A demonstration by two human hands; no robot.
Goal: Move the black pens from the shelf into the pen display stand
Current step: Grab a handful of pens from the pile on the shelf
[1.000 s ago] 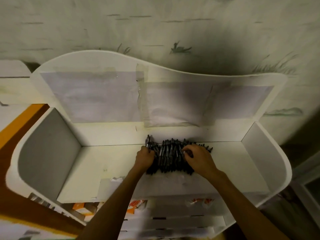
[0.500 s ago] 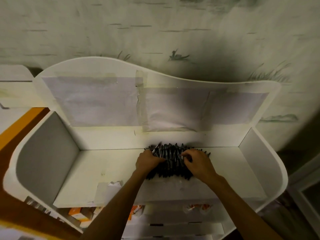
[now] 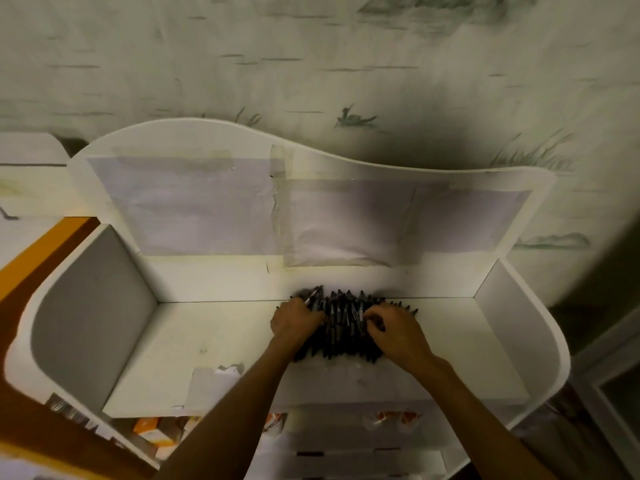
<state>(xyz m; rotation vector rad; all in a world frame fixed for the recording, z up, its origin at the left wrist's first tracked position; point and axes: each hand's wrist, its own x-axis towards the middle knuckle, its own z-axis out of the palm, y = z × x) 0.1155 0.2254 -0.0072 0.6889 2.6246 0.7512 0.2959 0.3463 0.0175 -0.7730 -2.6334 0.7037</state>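
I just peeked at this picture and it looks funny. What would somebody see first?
First, the spiky heap of black pens in the middle of the white shelf tray, close to its back wall. The left hand and right hand press in on the heap from either side, fingers curled among the pens. Behind them, pale sheets of paper are taped across the tray's curved white back panel.

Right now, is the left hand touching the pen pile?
Touching. The head view shows the left hand with fingers curled into the left edge of the black pens, with no gap visible.
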